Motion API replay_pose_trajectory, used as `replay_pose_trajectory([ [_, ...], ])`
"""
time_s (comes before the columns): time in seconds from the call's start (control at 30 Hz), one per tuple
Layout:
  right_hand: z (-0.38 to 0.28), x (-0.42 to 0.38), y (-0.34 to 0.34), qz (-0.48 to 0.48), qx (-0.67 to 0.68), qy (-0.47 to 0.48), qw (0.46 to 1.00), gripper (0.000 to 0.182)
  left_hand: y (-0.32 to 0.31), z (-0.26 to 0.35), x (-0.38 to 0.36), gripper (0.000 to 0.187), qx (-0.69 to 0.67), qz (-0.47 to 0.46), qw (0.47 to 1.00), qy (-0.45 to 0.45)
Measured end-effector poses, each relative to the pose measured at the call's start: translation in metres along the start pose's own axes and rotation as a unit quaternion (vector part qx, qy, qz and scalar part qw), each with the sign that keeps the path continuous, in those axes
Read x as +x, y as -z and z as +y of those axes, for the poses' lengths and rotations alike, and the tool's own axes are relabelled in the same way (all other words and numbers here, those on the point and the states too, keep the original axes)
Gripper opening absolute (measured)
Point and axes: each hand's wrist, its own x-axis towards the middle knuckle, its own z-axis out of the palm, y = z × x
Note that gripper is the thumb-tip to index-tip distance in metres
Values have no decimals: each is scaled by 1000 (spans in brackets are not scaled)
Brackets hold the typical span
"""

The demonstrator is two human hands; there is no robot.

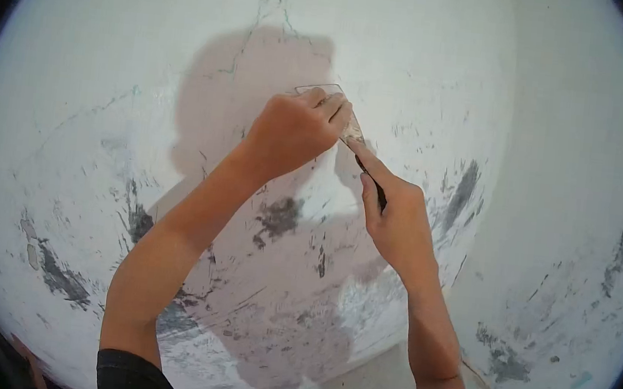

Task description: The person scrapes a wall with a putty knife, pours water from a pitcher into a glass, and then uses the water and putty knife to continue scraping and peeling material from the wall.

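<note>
My right hand (397,216) is closed round the dark handle of a putty knife (351,130), its index finger stretched along the handle towards the blade. The thin metal blade slants up and left against the white wall (414,62). Over the upper part of the blade, the curled fingers of my left hand (299,129) press down and hide much of it. Whether the left fingertips hold anything besides the blade cannot be seen.
Dark scuffs and bare patches (279,218) mark the wall's lower half. Thin greenish crack lines (248,38) run above my hands. A side wall (571,219) meets this one at right. Below, the floor (376,384) shows. My shadow covers the wall's middle.
</note>
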Motion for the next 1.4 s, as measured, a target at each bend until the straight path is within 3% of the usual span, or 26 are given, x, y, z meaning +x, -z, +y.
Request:
replay_pose_trajectory([
  [0.1, 10, 10, -26, 61, -2, 65, 996, 51, 6, -6, 1, 28, 30, 36, 999, 1],
  [0.37, -11, 8, -5, -11, -19, -6, 1000, 51, 5, -6, -2, 26, -6, -6, 1000, 6],
  [0.5, -3, 19, -19, 44, -6, 56, 997, 51, 7, -19, -1, 24, 24, 15, 1000, 13],
  [0.57, -20, 20, -10, 2, -2, -19, 1000, 51, 12, -25, 5, 24, 18, -13, 1000, -4],
  [0.6, -27, 16, -1, -6, -16, 8, 1000, 50, 13, -21, 2, 23, -1, -51, 999, -5],
  [0.7, -16, 22, -18, 38, 3, 28, 999, 50, 4, -23, 2, 19, 8, 40, 999, -1],
  [0.77, -15, 20, -23, 64, -25, 34, 997, 52, 2, -25, 5, 18, 17, 46, 999, -4],
  [0.83, -25, 17, -11, 3, -38, -9, 999, 52, 8, -23, 3, 22, -5, -9, 1000, 2],
  [0.87, -33, 14, -4, -9, -29, -17, 999, 51, 6, -20, -1, 25, -23, 42, 999, -4],
  [1.03, -20, 22, -18, 65, -37, 19, 997, 51, 3, -26, 6, 26, -8, 46, 999, 10],
  [1.13, -34, 16, 1, -11, -31, -21, 999, 50, 7, -28, 4, 30, -20, 3, 1000, -13],
  [1.2, -28, 25, -14, 16, -28, -16, 999, 50, 4, -30, 4, 30, -10, 37, 999, -5],
  [1.33, -29, 15, -12, 26, -40, -6, 999, 49, 8, -26, 4, 25, -30, -32, 999, -8],
  [1.4, -26, 17, -17, 36, -40, 2, 999, 49, 6, -26, 3, 25, -18, -3, 1000, -8],
])
